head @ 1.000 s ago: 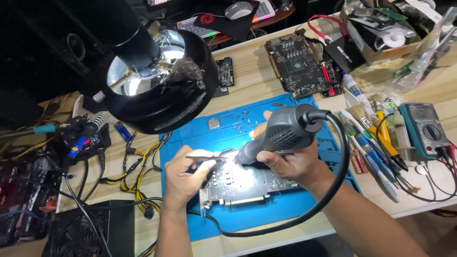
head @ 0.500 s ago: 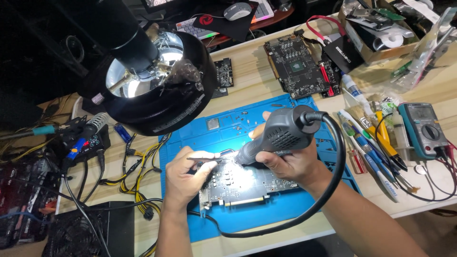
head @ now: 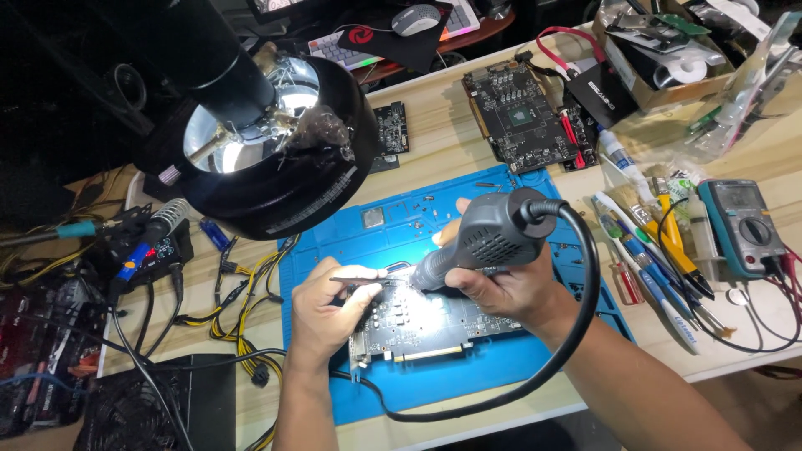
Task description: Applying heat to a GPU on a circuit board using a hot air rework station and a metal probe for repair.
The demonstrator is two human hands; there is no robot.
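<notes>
Holding a grey hot-air handpiece (head: 489,238) over a circuit board (head: 426,321) on the blue mat (head: 535,372).
Right hand (head: 510,288) fingers wrap the one handpiece; its long axis slants down-left, nozzle toward the board's upper edge. Left hand (head: 330,313) fingers pinch one pair of tweezers (head: 355,278), lying level, tips toward the nozzle. A second board (head: 522,117) lies beyond the mat on the cluttered wooden surface (head: 430,125).
</notes>
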